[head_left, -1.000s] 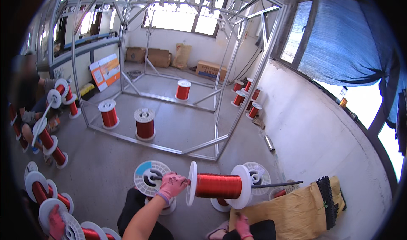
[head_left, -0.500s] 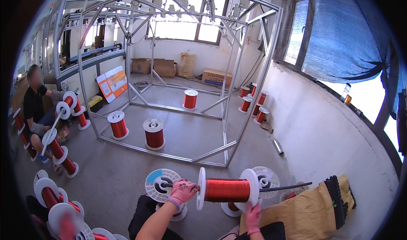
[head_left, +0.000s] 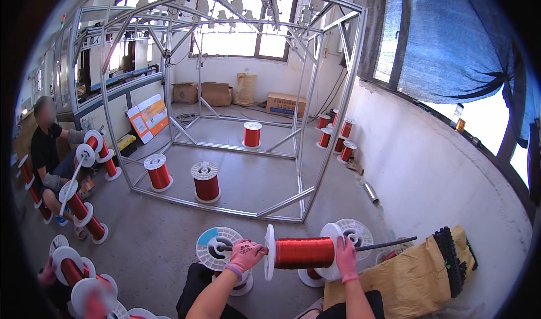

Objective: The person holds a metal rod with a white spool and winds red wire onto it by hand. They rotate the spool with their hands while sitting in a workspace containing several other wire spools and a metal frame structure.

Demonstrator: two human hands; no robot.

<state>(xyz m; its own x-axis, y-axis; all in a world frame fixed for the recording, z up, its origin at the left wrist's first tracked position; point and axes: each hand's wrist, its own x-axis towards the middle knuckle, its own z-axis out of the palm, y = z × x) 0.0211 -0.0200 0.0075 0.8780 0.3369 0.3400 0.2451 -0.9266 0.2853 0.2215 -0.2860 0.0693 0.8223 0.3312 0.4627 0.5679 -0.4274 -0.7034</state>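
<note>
Lying between left hand (head_left: 248,255) and right hand (head_left: 346,257): spool (head_left: 304,253).

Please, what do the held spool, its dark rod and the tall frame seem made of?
Held spool: glossy red winding, probably coated wire, from its streaked sheen; matte white flanges, likely plastic.
Dark rod: smooth, perhaps metal; colour leaves it open.
Tall frame: silvery, shiny bars suggest metal, perhaps aluminium.

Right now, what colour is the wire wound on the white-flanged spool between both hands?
Shiny red wire, best seen in the head view.

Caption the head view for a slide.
Left hand grips a dark rod; right hand touches the red spool on it.
</note>
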